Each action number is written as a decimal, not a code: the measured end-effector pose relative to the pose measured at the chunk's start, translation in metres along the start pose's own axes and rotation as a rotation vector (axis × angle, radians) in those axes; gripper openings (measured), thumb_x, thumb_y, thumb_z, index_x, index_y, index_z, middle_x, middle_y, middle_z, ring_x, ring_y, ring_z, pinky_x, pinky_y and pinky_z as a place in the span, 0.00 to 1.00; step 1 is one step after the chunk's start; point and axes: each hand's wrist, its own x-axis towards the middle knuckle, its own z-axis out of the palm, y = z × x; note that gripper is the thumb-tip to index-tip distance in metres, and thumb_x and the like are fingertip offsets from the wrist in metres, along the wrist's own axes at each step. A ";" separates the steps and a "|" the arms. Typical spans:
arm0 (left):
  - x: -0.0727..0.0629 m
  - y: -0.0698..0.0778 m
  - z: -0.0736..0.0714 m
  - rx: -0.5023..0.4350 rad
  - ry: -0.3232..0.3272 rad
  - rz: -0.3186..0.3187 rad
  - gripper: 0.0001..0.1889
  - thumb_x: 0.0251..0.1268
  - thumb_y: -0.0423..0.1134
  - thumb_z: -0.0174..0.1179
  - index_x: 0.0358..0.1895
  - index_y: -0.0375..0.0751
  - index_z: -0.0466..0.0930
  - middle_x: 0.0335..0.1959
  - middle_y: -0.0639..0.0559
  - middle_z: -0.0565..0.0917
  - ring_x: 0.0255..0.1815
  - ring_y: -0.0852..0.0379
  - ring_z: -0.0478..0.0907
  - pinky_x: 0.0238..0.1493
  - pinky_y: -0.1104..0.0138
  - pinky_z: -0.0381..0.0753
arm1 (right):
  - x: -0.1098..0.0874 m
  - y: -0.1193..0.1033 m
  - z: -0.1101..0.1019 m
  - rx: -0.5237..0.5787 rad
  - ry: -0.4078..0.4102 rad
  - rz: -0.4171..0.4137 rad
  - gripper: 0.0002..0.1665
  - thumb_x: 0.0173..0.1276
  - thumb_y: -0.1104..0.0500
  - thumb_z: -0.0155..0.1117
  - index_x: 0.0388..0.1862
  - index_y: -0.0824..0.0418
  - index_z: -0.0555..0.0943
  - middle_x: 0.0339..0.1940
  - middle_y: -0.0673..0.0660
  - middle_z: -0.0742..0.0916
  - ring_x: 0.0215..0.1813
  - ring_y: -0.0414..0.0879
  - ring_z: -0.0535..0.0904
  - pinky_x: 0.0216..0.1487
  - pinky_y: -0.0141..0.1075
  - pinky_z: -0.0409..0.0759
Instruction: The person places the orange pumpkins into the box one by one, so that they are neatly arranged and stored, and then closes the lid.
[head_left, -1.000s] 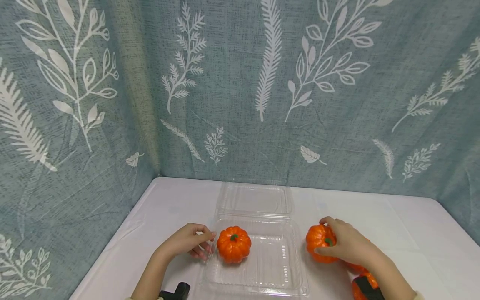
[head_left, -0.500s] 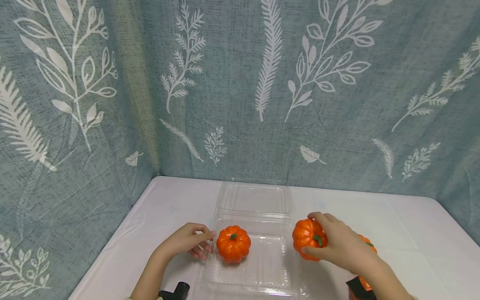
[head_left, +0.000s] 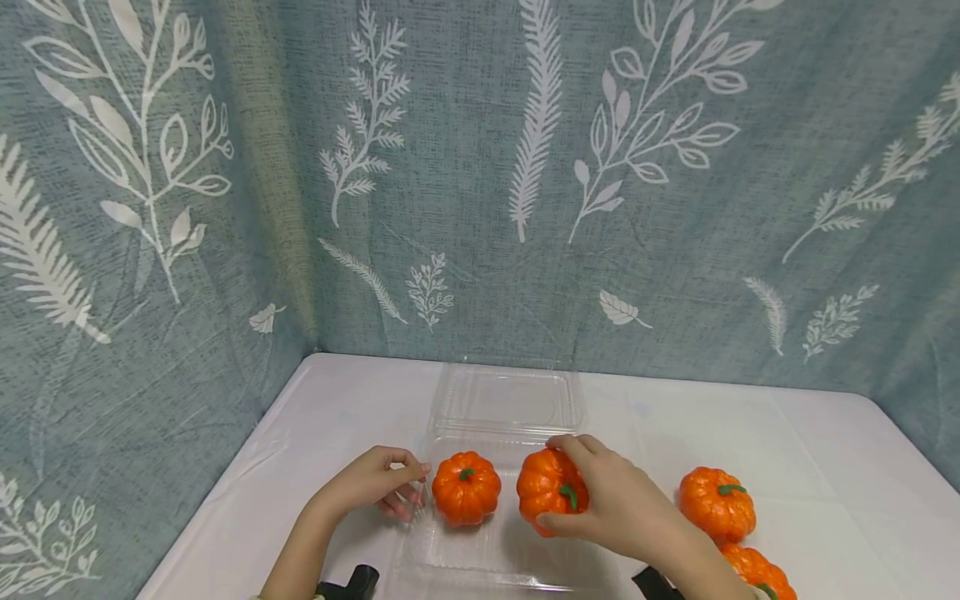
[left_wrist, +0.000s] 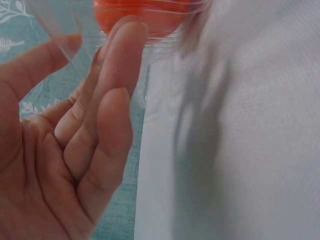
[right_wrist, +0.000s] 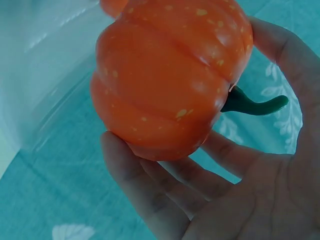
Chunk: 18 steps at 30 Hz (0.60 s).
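Note:
An orange toy pumpkin point(head_left: 551, 483) with a green stem is held in my right hand point(head_left: 622, 508) above the right half of a clear plastic container point(head_left: 487, 558). Thumb and fingers curve round this pumpkin point(right_wrist: 165, 80) in the right wrist view. A second pumpkin point(head_left: 467, 488) sits in the container's left half. At the container's left side, my left hand point(head_left: 382, 479) holds the rim with its fingertips. In the left wrist view the thumb shows partly through clear plastic, with the other fingers point(left_wrist: 120, 60) beside the wall.
Two more pumpkins rest on the white table at right, one behind point(head_left: 717, 503) and one nearer the front point(head_left: 757, 571). The container's open lid point(head_left: 510, 400) lies toward the back. A patterned blue-green curtain point(head_left: 465, 167) hangs behind and at left.
My right hand has carried its pumpkin left, from the table beside the container to over the container. The two pumpkins at right are now uncovered. My left hand has stayed in place.

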 end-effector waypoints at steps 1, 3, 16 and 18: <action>0.000 0.000 0.000 0.000 0.001 0.002 0.17 0.66 0.47 0.53 0.34 0.33 0.78 0.22 0.48 0.84 0.16 0.58 0.79 0.21 0.66 0.78 | 0.001 -0.003 0.002 0.003 -0.002 -0.011 0.40 0.47 0.43 0.73 0.57 0.56 0.71 0.50 0.52 0.79 0.42 0.44 0.77 0.43 0.42 0.78; -0.001 0.001 0.000 -0.001 0.001 0.007 0.17 0.66 0.46 0.53 0.34 0.33 0.78 0.22 0.47 0.84 0.16 0.58 0.79 0.21 0.66 0.78 | 0.004 -0.008 0.006 0.002 -0.002 -0.038 0.41 0.46 0.43 0.74 0.57 0.57 0.71 0.50 0.53 0.79 0.43 0.45 0.77 0.44 0.43 0.78; -0.001 0.002 0.000 -0.010 -0.001 0.015 0.17 0.66 0.46 0.53 0.34 0.32 0.77 0.22 0.46 0.84 0.17 0.56 0.80 0.20 0.66 0.78 | 0.007 -0.032 0.038 -0.084 0.021 -0.184 0.40 0.48 0.43 0.72 0.57 0.58 0.71 0.50 0.53 0.78 0.47 0.47 0.77 0.40 0.41 0.81; 0.000 0.001 0.001 -0.012 -0.003 0.015 0.17 0.67 0.46 0.52 0.35 0.32 0.78 0.22 0.46 0.84 0.17 0.56 0.80 0.20 0.66 0.78 | 0.007 -0.033 0.042 -0.087 0.029 -0.187 0.41 0.48 0.43 0.71 0.58 0.58 0.70 0.51 0.54 0.78 0.47 0.48 0.77 0.39 0.42 0.81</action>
